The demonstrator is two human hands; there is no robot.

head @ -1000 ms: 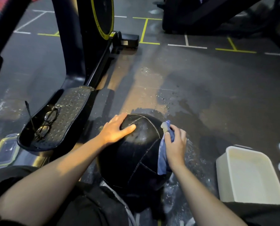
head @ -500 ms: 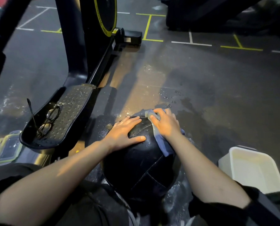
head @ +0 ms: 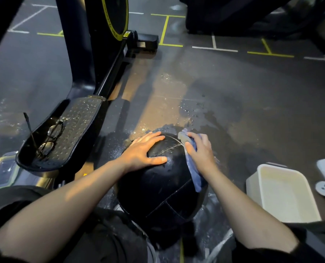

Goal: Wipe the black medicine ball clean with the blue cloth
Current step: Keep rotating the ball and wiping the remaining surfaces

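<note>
Head view, looking down at our two hands on a wet gym floor [head: 233, 88]. Containers first: to our right stands a white tub [head: 283, 192], open-topped, its pale inside showing nothing that we can make out. At far left a clear box [head: 0, 171] with a green-edged lid lies partly hidden under the black pedal [head: 63, 133] of an exercise machine [head: 93, 44]; its contents cannot be told. The pedal, shaped like a shallow tray, holds a pair of glasses [head: 50, 138], one temple arm sticking up.

The ball [head: 157, 190] sits on the floor between our knees, black, with stitched seams and a damp sheen. Our left hand [head: 144, 150] lies flat on its upper left, fingers straight and spread, thumb pointing right along the surface. Our right hand [head: 200, 150] presses the cloth [head: 194, 175] against the ball's upper right, fingers curled over a bunched end near the top seam, while the rest of the blue cloth trails down the ball's right side under the wrist. Both hands touch the ball; a strip of bare seam lies between them.
</note>
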